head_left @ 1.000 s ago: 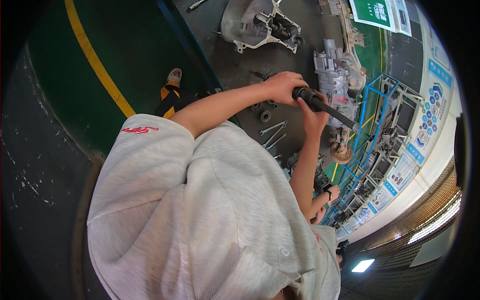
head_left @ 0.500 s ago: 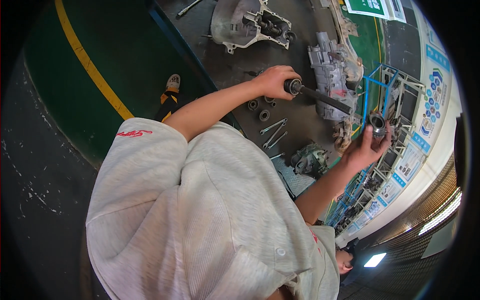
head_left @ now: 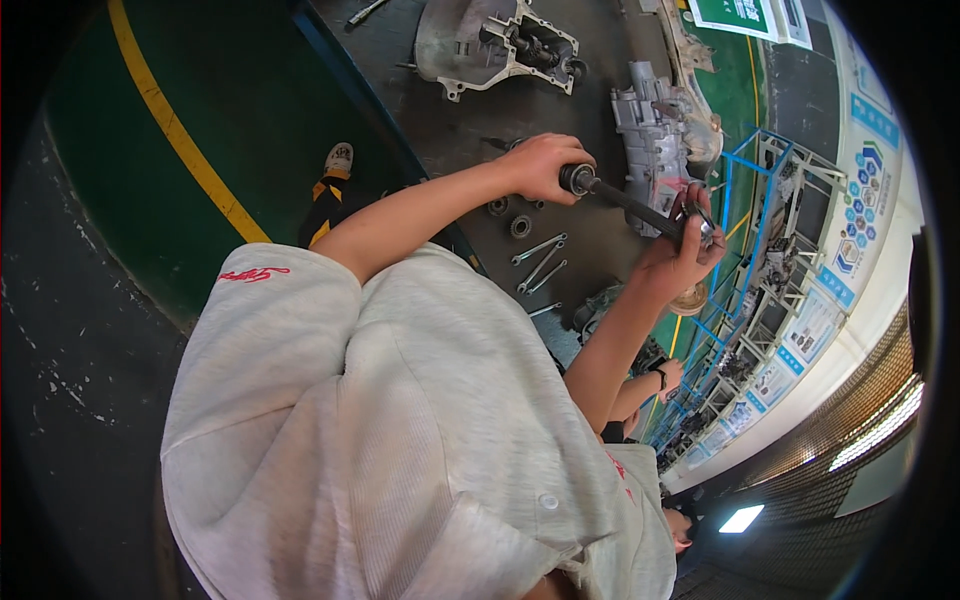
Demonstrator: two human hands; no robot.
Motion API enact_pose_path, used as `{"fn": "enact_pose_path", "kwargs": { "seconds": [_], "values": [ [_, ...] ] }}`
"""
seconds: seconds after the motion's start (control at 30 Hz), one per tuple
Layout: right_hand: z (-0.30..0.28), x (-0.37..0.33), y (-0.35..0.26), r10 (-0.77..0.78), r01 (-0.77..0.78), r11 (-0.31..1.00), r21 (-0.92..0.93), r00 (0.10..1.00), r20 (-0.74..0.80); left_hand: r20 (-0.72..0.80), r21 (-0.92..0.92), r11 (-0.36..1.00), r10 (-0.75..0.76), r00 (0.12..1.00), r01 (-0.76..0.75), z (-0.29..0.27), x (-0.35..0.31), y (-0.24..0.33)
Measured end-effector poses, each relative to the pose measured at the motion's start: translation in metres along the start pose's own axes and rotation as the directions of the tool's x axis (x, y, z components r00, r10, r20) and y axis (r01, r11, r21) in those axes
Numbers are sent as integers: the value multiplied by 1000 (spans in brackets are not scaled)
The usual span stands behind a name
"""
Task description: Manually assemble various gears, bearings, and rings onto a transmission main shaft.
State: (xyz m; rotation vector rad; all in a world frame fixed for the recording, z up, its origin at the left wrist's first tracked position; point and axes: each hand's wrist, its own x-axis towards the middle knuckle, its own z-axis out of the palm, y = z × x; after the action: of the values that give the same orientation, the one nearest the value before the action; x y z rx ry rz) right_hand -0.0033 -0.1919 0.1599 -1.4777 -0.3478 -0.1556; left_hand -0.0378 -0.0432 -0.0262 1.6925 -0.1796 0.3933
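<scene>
My left hand (head_left: pixel 548 168) is closed round the near end of a dark splined shaft (head_left: pixel 628 204), just behind a round bearing-like collar on it. The shaft slants away to the right, over the workbench. My right hand (head_left: pixel 680 250) grips a metal ring (head_left: pixel 706 232) at the far end of the shaft. Its fingers cover that end, so I cannot tell whether the ring is around the shaft or only against it. Below the shaft, several wrenches (head_left: pixel 540 268) and a bearing ring (head_left: pixel 520 227) lie on the bench.
An opened bell-shaped gearbox housing (head_left: pixel 465 55) lies at the back of the bench, with a silver gearbox case (head_left: pixel 645 135) right of it. A co-worker's hand (head_left: pixel 670 376) with a dark wristband shows at lower right. Blue-and-white frames (head_left: pixel 735 250) hold parts beyond.
My right hand has brought the ring left and inward to the shaft's far end. My left hand has shifted slightly left with the shaft. A co-worker's hand has come into view.
</scene>
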Motion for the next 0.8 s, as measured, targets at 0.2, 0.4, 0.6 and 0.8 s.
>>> {"fn": "enact_pose_path", "kwargs": {
  "seconds": [0.2,0.4,0.6,0.8],
  "values": [
    [-11,-6,-12,25,-23,999,28,999,-44,24,5,1000,-2,1000,2,2,1,2],
    [-17,-12,-3,-33,33,999,-14,999,21,7,0,1000,-2,1000,2,4,1,1],
    [19,-37,23,15,-64,950,-306,987,-158,-49,-21,1000,-3,999,2,2,4,-2],
    [21,-47,85,168,-190,926,-325,981,-95,-47,-30,1000,1,999,-2,4,10,-3]
  ]
}}
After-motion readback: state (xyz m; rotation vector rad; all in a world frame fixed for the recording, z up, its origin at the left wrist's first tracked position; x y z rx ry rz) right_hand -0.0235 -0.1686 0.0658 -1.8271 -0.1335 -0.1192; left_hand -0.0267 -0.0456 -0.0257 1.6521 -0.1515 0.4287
